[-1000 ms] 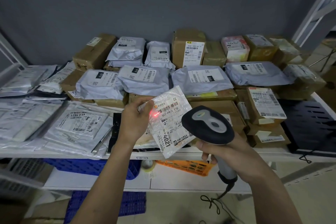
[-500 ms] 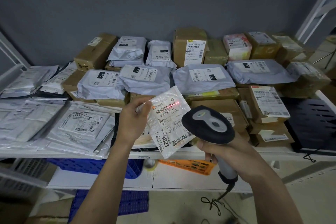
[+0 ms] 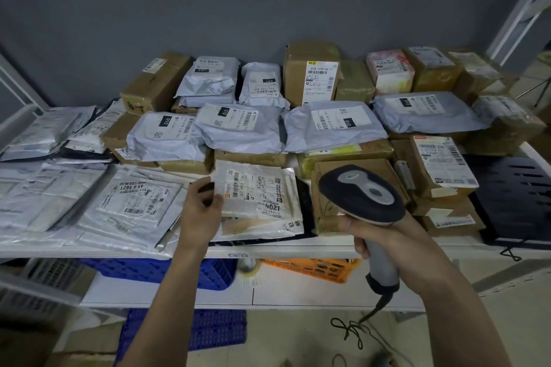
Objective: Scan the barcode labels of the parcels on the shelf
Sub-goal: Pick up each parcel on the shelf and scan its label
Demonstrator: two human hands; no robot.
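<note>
Far left of the shelf [image 3: 298, 250]: flat silvery poly mailers [image 3: 44, 140] overlapping in a heap, w/ more clear-wrapped flat packs nearer the front edge. One of these, a flat mailer w/ label "45-6 5621" [image 3: 135, 198], lies face up, label upside down to the viewer.

Just right of it, left hand [image 3: 199, 211] reaches over the shelf edge; thumb and fingers pinch the left edge of a crinkled white parcel marked "4021" [image 3: 256, 191]. That parcel lies nearly flat, label up, on top of other flat packs at front-centre of the shelf. So left grip is closed on the parcel's edge.

Behind, mid row: three grey poly bags w/ "010" labels [image 3: 238, 125] resting on brown cartons. Back row against the grey wall: a tilted brown carton [image 3: 155, 83], two more grey bags, then a tall upright carton w/ white barcode label [image 3: 311, 71].

Right of centre, right hand [image 3: 378, 232] is wrapped round the grey handle of a barcode scanner [image 3: 362, 194]; scanner's black head sits above the hand, in front of a low brown box, near the "4021" parcel but apart from it. Its cable [image 3: 351, 328] hangs below.

Further right: stacked brown cartons, one w/ a large white label [image 3: 441, 161], a pink-printed box [image 3: 390, 68] at the back, and a black perforated tray [image 3: 512, 197] at the far-right end.

Under the shelf: blue crate [image 3: 167, 271] left, tape roll [image 3: 249, 267] centre, orange crate [image 3: 316, 268] right.
</note>
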